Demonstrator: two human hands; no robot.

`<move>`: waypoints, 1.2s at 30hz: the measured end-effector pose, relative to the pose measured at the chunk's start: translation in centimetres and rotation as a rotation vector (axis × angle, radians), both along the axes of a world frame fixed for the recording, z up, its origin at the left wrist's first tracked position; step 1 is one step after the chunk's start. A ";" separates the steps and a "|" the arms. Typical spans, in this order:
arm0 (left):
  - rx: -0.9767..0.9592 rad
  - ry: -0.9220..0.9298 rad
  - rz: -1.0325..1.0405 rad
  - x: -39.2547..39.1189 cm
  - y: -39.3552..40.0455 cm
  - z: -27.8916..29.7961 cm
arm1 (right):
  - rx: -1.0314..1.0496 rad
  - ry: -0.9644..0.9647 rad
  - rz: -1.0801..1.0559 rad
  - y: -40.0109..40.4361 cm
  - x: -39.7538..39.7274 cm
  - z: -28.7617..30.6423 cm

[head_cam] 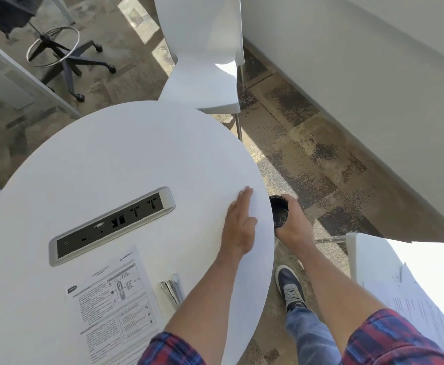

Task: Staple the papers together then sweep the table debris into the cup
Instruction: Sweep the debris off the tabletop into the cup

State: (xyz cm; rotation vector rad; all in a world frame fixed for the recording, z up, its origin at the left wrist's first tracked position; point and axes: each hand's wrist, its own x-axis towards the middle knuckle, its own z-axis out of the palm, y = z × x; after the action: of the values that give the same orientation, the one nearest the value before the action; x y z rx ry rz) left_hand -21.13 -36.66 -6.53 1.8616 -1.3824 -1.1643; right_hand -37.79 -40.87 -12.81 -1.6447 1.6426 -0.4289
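Observation:
My left hand point(239, 222) lies flat, fingers together, on the round white table point(126, 154) close to its right edge. My right hand point(294, 222) grips a dark cup point(278, 210) just beyond and below that edge, its mouth facing the tabletop rim. The printed papers point(113, 304) rest near the table's front, partly hidden by my left sleeve. A shiny metal stapler point(172, 287) sits just to their right. I cannot make out any debris on the white surface.
A recessed socket strip point(113, 223) crosses the table's middle. A white chair point(205, 54) stands behind the table, another white chair holding papers point(399, 272) at right. My shoe point(290, 288) is on the carpet. An office stool base point(65, 54) is far left.

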 end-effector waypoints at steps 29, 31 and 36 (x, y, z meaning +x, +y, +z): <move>0.071 -0.211 0.149 7.6 2.7 -0.1 | 0.029 -0.044 -0.023 0.2 0.3 0.2; 0.076 -0.164 0.082 6.2 1.3 -0.1 | 0.033 -0.055 -0.029 0.0 0.2 0.1; 0.080 -0.026 -0.020 2.9 -1.1 -0.2 | 0.027 -0.064 -0.027 -0.6 0.3 0.1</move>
State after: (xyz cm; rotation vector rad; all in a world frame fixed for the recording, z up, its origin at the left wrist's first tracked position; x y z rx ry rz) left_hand -18.19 -37.74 -6.75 1.9289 -1.3907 -1.2257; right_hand -37.54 -41.43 -12.66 -1.5751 1.6184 -0.4664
